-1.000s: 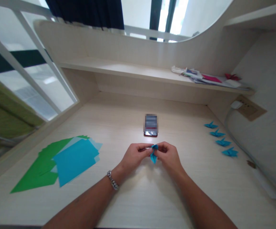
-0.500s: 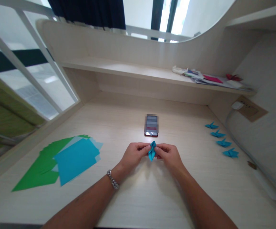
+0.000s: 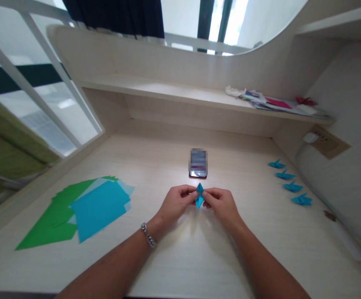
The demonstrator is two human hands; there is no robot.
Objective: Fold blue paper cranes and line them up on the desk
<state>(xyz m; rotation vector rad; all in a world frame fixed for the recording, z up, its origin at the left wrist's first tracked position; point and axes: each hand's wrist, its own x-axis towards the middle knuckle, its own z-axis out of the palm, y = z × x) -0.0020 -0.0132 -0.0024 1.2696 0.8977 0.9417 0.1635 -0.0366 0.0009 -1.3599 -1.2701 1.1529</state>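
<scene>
Silver-coloured, a bracelet point(image 3: 148, 235) is worn on the left wrist point(image 3: 158, 224). Green sheets point(image 3: 49, 224) are partly covered by blue sheets point(image 3: 101, 207) on the desk point(image 3: 180, 265), leftward. Folded paper point(image 3: 199, 196) is pinched, mid-desk, by thumb and fingers of the left hand point(image 3: 175, 202) and right hand point(image 3: 221, 200). Four blue figures point(image 3: 292, 187) are lined up rightward, a phone point(image 3: 198, 163) is set just beyond the hands, papers point(image 3: 278, 102) are piled on the shelf point(image 3: 155, 88)

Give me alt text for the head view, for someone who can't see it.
A left hand and right hand pinch a folded blue paper over a pale desk, a phone beyond. Blue sheets and green sheets lie left; four blue paper figures line up right.
</scene>
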